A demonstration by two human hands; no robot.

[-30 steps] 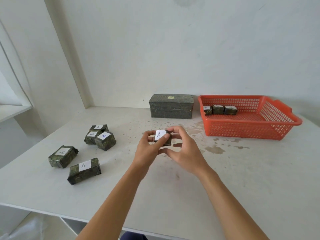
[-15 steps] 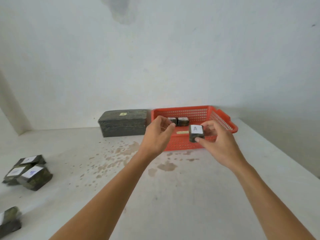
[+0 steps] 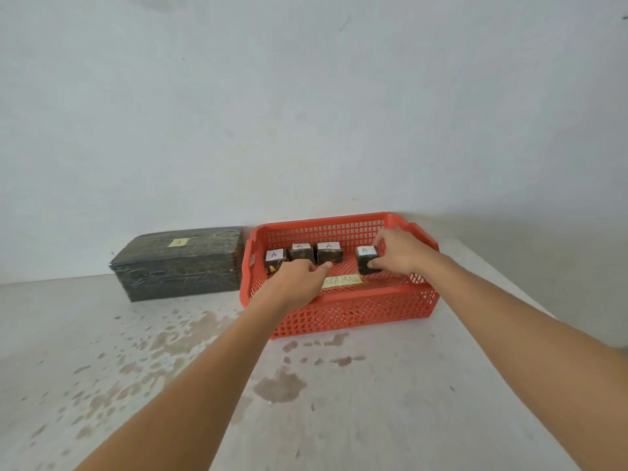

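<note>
Three blocks (image 3: 300,254) line the back of the basket (image 3: 339,302). The fourth block (image 3: 365,263), pinched by fingers of the right hand (image 3: 402,253), is right of that row, a gap between. The left hand (image 3: 299,278), fingers slack and empty, is beside the row.

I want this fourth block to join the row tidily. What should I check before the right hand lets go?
1. Right hand pinches the fourth block: ok.
2. Fourth block is inside the orange basket: ok.
3. Its A label faces up like the row's: ok.
4. It rests on the basket's floor: cannot tell.
5. It sits against the nearest row block: not ok, a gap shows.
6. Left hand is out of that gap: ok, it lies in front of the row.
</note>
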